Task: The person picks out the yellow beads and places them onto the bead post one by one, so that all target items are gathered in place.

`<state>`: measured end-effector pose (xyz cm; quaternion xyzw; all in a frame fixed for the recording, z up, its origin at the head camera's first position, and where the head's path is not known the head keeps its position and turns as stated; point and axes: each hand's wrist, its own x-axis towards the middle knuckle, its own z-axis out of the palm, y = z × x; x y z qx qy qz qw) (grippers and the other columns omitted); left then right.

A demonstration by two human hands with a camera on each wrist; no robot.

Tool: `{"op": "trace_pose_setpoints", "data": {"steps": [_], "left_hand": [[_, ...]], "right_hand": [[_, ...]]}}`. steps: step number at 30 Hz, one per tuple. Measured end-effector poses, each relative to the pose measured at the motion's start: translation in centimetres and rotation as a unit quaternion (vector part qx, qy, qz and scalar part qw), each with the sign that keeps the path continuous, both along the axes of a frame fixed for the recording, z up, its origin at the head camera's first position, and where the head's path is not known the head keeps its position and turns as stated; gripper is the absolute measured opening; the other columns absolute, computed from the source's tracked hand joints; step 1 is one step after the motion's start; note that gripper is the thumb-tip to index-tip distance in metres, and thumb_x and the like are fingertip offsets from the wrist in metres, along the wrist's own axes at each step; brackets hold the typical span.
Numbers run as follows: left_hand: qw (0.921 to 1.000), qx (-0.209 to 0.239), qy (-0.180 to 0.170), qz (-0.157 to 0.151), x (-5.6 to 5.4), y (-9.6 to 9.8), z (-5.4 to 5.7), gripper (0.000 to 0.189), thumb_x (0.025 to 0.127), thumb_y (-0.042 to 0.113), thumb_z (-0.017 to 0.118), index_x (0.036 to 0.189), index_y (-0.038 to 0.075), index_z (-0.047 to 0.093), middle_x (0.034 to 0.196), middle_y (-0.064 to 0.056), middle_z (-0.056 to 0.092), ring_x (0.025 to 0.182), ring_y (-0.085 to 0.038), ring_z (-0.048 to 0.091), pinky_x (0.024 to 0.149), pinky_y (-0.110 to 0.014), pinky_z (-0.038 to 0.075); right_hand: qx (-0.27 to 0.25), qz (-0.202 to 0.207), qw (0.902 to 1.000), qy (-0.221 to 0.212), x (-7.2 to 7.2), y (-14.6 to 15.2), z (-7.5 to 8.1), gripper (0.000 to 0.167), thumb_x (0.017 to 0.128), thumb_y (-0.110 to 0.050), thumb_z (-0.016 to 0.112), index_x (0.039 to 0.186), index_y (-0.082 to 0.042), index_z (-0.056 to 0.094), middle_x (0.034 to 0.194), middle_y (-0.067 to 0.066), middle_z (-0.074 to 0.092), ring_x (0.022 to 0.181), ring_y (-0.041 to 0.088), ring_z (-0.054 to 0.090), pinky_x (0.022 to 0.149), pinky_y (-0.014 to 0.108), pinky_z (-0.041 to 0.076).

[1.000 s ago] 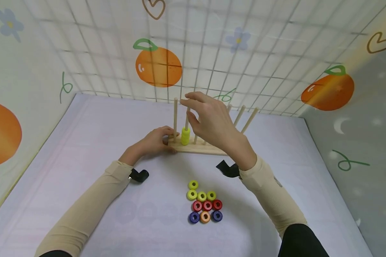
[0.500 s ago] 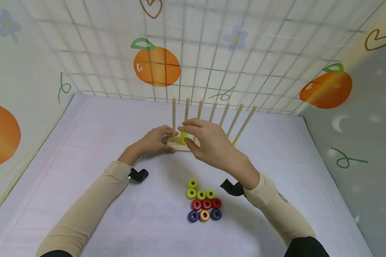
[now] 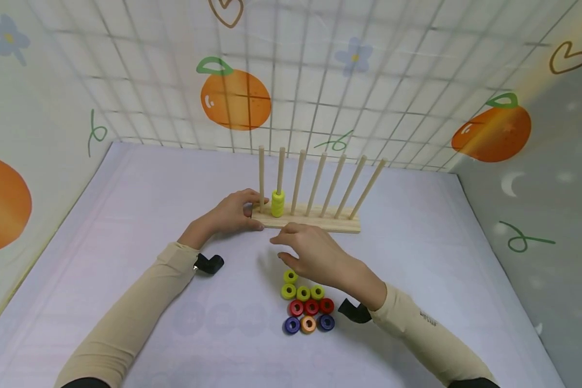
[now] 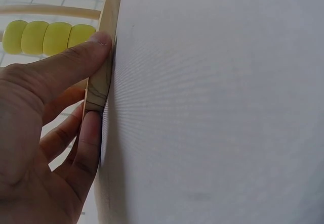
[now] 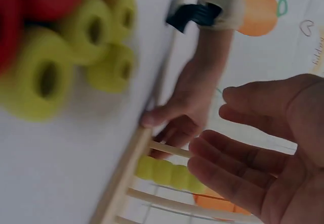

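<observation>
A wooden peg rack [image 3: 315,218] stands on the table with several upright pegs. On its second peg from the left sits a stack of yellow beads [image 3: 278,203]. My left hand [image 3: 233,211] grips the rack's left end; in the left wrist view the thumb lies on the front edge of the base [image 4: 98,82] and the fingers are behind and under it. My right hand [image 3: 315,253] hovers in front of the rack with nothing in it, its fingers apart and loosely bent. Just below it lie loose yellow beads [image 3: 303,293], the farthest one partly overlapped by its outline.
Nearer me, in rows on the table, are several red beads [image 3: 311,307], two blue beads [image 3: 292,325] and one orange bead [image 3: 308,324]. A patterned backdrop [image 3: 310,70] with grid lines rises behind the table.
My right hand has come down from the top of the second peg, past the rack, towards the loose beads. The left hand stays at the rack's end.
</observation>
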<state>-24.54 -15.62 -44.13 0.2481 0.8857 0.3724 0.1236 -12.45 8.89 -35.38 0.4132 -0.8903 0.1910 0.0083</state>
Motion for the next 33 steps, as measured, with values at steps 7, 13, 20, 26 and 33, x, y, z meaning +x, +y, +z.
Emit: {"op": "trace_pose_setpoints", "data": {"steps": [7,13,20,26,33], "left_hand": [[0.9999,-0.012,0.006,-0.001,-0.1,0.0,0.0,0.067,0.077,0.028,0.089,0.137,0.013,0.061,0.136,-0.003,0.055,0.113,-0.022,0.053,0.091,-0.039,0.049],[0.9997,-0.018,0.017,-0.004,-0.2,0.0,0.0,0.067,0.078,0.028,0.088,0.137,0.013,0.062,0.138,-0.003,0.055,0.123,-0.024,0.049,0.101,-0.044,0.042],[0.9999,-0.01,0.009,-0.006,-0.2,0.2,-0.3,0.067,0.077,0.029,0.089,0.137,0.014,0.062,0.137,-0.003,0.055,0.119,-0.022,0.051,0.095,-0.04,0.047],[0.9999,-0.01,0.008,-0.006,-0.3,0.2,-0.5,0.068,0.078,0.03,0.088,0.137,0.014,0.061,0.137,-0.002,0.055,0.115,-0.021,0.052,0.09,-0.037,0.049],[0.9999,-0.007,0.009,-0.003,0.0,0.1,-0.2,0.067,0.078,0.029,0.088,0.137,0.013,0.062,0.136,-0.002,0.055,0.111,-0.021,0.054,0.088,-0.037,0.05]], "right_hand": [[0.03,0.033,0.9977,-0.051,0.6,0.9,-1.6,0.03,0.085,0.003,0.072,0.113,-0.007,0.076,0.108,0.003,0.069,0.094,0.017,0.066,0.077,0.028,0.054],[0.045,0.058,0.9919,-0.104,0.8,1.5,-2.8,0.038,0.082,0.014,0.06,0.109,-0.007,0.078,0.108,0.003,0.069,0.098,0.017,0.066,0.081,0.026,0.054],[0.057,0.063,0.9868,-0.138,1.2,1.5,-3.8,0.038,0.081,0.018,0.061,0.105,-0.005,0.078,0.104,0.003,0.07,0.098,0.014,0.066,0.084,0.024,0.053],[0.054,0.072,0.9872,-0.132,1.2,1.4,-4.1,0.038,0.081,0.018,0.06,0.105,-0.005,0.078,0.102,0.003,0.071,0.099,0.013,0.066,0.085,0.024,0.053],[0.054,0.07,0.9879,-0.128,1.2,1.3,-4.2,0.037,0.081,0.019,0.061,0.106,-0.004,0.078,0.103,0.004,0.071,0.1,0.013,0.065,0.086,0.023,0.052]]}}
